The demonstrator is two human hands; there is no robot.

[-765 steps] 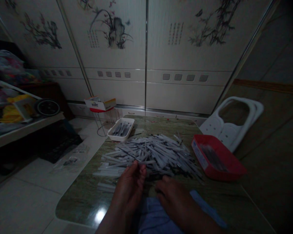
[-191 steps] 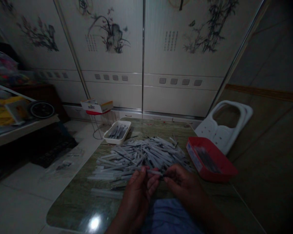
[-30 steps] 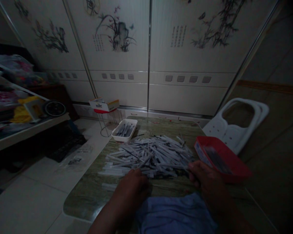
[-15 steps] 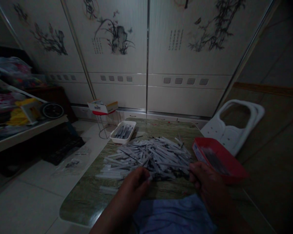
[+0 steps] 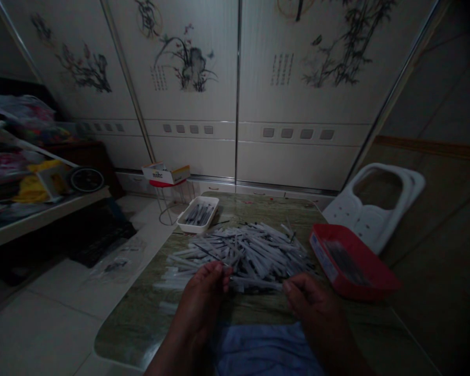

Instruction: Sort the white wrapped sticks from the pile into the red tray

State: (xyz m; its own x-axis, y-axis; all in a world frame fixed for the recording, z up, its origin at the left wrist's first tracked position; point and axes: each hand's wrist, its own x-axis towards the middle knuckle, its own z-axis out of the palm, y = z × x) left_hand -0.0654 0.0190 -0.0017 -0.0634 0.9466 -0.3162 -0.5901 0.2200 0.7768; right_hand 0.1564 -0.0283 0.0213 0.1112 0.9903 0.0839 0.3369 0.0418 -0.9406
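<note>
A heap of pale, translucent pen-like tubes (image 5: 258, 250) and thin dark rods covers the middle of the table. In front of it my right hand (image 5: 313, 303) is closed, pinching one end of a pale tube (image 5: 258, 284) that points left. My left hand (image 5: 206, 290) has its fingertips pressed together close to that tube's other end. Whatever lies in the left fingertips is too dim and small to name. One thin dark rod (image 5: 207, 251) slants over the heap just beyond my left fingers.
A white tray (image 5: 181, 223) of dark-tipped sticks stands at the back left of the green table (image 5: 121, 334). At the right is a red bin (image 5: 379, 279) with thin sticks inside. Blue cloth (image 5: 264, 347) lies at the near edge. A white folding chair (image 5: 348, 206) leans behind the bin.
My right hand has moved left and slightly down, bringing the pale tube near my left hand. The left hand has shifted a little left and its fingers have turned upward.
</note>
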